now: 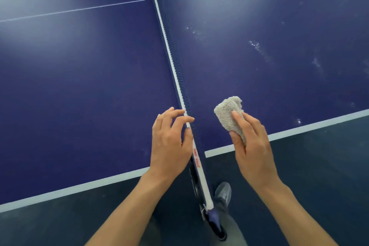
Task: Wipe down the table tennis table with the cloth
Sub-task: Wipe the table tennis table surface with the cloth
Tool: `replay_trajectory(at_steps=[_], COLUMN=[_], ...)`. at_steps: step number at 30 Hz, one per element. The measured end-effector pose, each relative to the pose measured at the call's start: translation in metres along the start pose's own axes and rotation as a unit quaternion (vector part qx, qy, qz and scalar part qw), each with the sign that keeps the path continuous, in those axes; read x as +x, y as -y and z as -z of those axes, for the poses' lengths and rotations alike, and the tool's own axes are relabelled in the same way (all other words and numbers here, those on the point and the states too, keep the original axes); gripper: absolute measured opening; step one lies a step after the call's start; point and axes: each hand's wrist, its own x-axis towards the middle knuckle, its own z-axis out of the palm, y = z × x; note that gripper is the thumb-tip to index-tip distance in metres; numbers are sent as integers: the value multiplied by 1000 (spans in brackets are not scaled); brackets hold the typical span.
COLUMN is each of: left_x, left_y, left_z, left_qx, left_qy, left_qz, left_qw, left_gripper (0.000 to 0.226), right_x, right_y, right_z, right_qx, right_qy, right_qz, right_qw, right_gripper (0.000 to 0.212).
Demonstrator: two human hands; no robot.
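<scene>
I look down on a dark blue table tennis table split by its net, which has a white top band. My right hand grips a folded grey terry cloth over the right half near the white side line. My left hand sits at the near end of the net, thumb and fingertips touching the white band. White dust specks lie scattered on the right half.
The table's white edge line runs across the front, with dark floor below it. The net clamp sticks out past the edge, beside my grey shoe.
</scene>
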Motion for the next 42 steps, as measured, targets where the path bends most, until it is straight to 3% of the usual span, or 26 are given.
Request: replay_trajectory(at_steps=[4,8,12,16,19,21,24,29,34,37,40,42], left_x=[9,18,32,45,52,54,54,50,55,56,58,58], left_y=[-36,-43,-16,15,27,31,37,46,45,44,42,40], left_z=[-51,-90,-107,-102,-95,-92,-86,-76,-81,-91,-98,-99], left_qx=[76,190,340,432,447,446,437,400,334,305,264,241], left_qy=[1,72,192,235,250,265,255,243,214,200,161,143], left_qz=[-43,-63,-21,21,51,63,86,86,98,109,130,140], left_qw=[996,977,920,870,857,853,859,880,913,925,942,950], left_gripper=[19,24,44,66,69,73,75,79,68,67,62,60], right_x=[2,9,6,4,25,47,65,41,31,46,63,67], right_y=[-93,-134,-132,-132,-142,-143,-122,-85,-104,-132,-135,-116], right_z=[2,-32,-73,-84,-77,-78,-92,-111,-89,-73,-80,-97], right_qx=[-44,-117,-137,-165,-162,-155,-143,-132,-152,-158,-144,-155], right_qy=[28,60,139,224,219,196,182,295,325,293,223,211], right_qz=[10,75,207,289,274,208,122,275,295,285,218,176], right_qw=[999,988,959,916,922,946,965,906,886,899,939,949], right_gripper=[57,73,62,63,59,55,53,74,37,27,21,45])
